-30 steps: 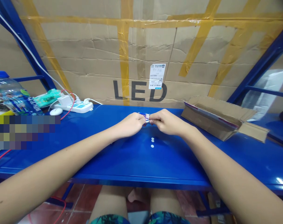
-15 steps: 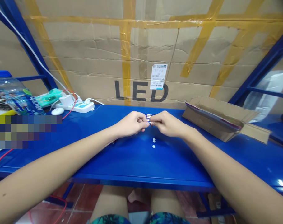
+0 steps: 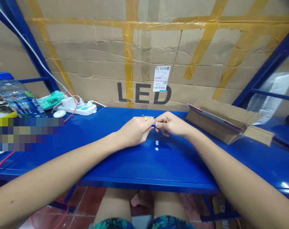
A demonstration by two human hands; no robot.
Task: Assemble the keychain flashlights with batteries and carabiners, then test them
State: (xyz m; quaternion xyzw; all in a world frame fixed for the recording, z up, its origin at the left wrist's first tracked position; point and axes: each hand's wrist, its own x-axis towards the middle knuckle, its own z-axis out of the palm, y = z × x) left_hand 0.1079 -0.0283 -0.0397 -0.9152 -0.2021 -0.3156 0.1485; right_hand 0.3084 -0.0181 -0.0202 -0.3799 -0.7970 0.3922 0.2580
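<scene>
My left hand (image 3: 137, 128) is closed, back of the hand towards me, with its fingers curled round a small slender blue object (image 3: 153, 125). Most of that object is hidden, so its exact kind does not show. My right hand (image 3: 169, 124) meets it from the other side and pinches the object's right end between thumb and fingers. A small gold-coloured piece (image 3: 144, 118) shows at the left hand's knuckles; I cannot tell whether it is a ring. Several small blue and white bits lie just behind the fingers, partly covered. Below the hands, small white discs (image 3: 157, 149) lie on the blue table (image 3: 135, 168).
An open cardboard box (image 3: 216, 124) sits to the right. On the left are a plastic bottle (image 3: 20, 98), a white power strip (image 3: 84, 108) with plugs, a white rounded device (image 3: 59, 114) and red cables. A large cardboard carton (image 3: 99, 63) stands behind the table.
My left hand has turned over, so its back now faces up and covers more of the blue object. The right hand's fingers have curled and shifted slightly. The discs stay put.
</scene>
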